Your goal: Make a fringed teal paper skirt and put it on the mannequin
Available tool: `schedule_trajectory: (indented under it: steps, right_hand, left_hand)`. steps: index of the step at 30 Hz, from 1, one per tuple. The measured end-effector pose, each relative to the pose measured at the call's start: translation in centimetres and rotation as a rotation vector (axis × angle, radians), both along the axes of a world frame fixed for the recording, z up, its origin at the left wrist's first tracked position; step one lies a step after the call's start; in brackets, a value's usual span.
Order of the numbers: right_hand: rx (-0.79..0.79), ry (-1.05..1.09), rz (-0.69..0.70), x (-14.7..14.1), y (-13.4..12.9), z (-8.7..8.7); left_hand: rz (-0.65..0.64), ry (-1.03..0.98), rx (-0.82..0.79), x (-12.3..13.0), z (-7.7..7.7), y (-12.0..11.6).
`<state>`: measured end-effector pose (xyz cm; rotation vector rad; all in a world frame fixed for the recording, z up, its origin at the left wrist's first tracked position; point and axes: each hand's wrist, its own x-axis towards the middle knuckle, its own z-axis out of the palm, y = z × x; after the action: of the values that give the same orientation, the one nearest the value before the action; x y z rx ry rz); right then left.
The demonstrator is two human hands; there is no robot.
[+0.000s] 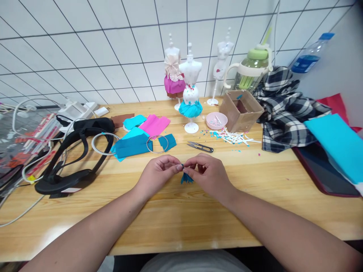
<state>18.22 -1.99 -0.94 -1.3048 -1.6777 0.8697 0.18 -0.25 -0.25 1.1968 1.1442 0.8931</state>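
Note:
Between my two hands hangs a small gathered piece of dark teal crepe paper (187, 178), its fringed lower end fanning out below the fingers. My left hand (162, 172) pinches the bunched top with thumb and forefinger. The thumb and fingers of my right hand (211, 174) close on the same piece from the other side. Just beyond them lie black thread snips (200, 147). A thin ring (157, 144) rests over flat dark teal paper (132, 146), beside a smaller teal square (168, 142). A small white dress form (190, 73) wears a turquoise paper skirt (190, 109).
Two more dress forms (172, 71) (222, 60) stand by the tiled wall. A pink bowl (216, 120), cardboard box (241, 109), paper scraps (232, 136) and plaid cloth (286, 113) lie right. At left are a black headset (70, 181), a tape roll (95, 145) and cables.

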Motion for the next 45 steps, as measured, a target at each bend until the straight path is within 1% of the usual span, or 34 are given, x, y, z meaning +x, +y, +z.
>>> schedule_trajectory:
  steps: [4,8,9,11,14,16,18,21,24,26,28,30,33,35,37,41,43,45]
  right_hand:
    - [-0.016,-0.010,-0.017,-0.2,0.1,-0.2]
    - [-0.022,-0.005,-0.022,0.3,0.4,-0.1]
    - [-0.033,0.006,-0.012,0.4,0.5,0.0]
    - [-0.074,0.027,0.053,0.7,0.6,0.3]
    - [-0.129,0.009,0.153,0.7,0.7,0.4]
    - [-0.119,-0.020,0.141,0.6,0.7,0.4]
    - [-0.042,-0.081,0.099,0.7,0.7,0.3]
    - [0.163,-0.214,0.043,1.1,0.7,0.2]
    - [0.307,-0.280,0.012,1.5,0.8,0.3]
    - [0.351,-0.309,-0.021,1.8,0.9,0.4]
    - [0.392,-0.354,-0.064,2.1,1.0,0.5]
    - [0.457,-0.407,-0.105,2.5,1.1,0.7]
    - [0.588,-0.476,-0.098,3.1,1.0,1.0]
    - [0.642,-0.522,-0.055,3.2,0.8,1.2]
    - [0.634,-0.564,-0.003,3.1,0.6,1.4]
    - [0.573,-0.573,0.093,2.5,0.3,1.3]
    - [0.531,-0.481,0.075,2.3,0.4,1.0]
    - [0.398,-0.295,0.006,2.0,0.6,0.8]
  left_hand:
    - [0.000,0.047,0.032,0.3,-0.1,-0.1]
    - [0.008,0.079,0.059,0.1,0.1,0.1]
    - [0.017,0.082,0.078,0.0,0.2,0.1]
    - [0.041,0.077,0.113,-0.3,0.3,0.3]
    - [0.051,0.066,0.114,-0.6,0.3,0.4]
    - [0.019,0.016,0.086,-0.7,0.2,0.3]
    - [-0.051,-0.097,0.059,-0.8,0.1,0.1]
    - [-0.122,-0.251,0.018,-1.0,0.1,-0.1]
    - [-0.085,-0.259,0.011,-1.1,0.2,0.0]
    - [-0.048,-0.237,0.028,-1.3,0.4,0.1]
    - [-0.027,-0.230,0.011,-1.5,0.6,0.2]
    - [-0.066,-0.199,-0.089,-1.7,0.8,0.3]
    - [-0.249,-0.132,-0.368,-1.7,0.9,0.3]
    - [-0.336,-0.153,-0.504,-1.5,0.9,0.1]
    - [-0.329,-0.198,-0.543,-1.4,0.9,0.0]
    - [-0.240,-0.188,-0.502,-1.4,0.9,-0.1]
    - [-0.213,-0.164,-0.451,-1.4,0.9,-0.1]
    - [-0.194,-0.103,-0.354,-1.3,0.9,-0.1]
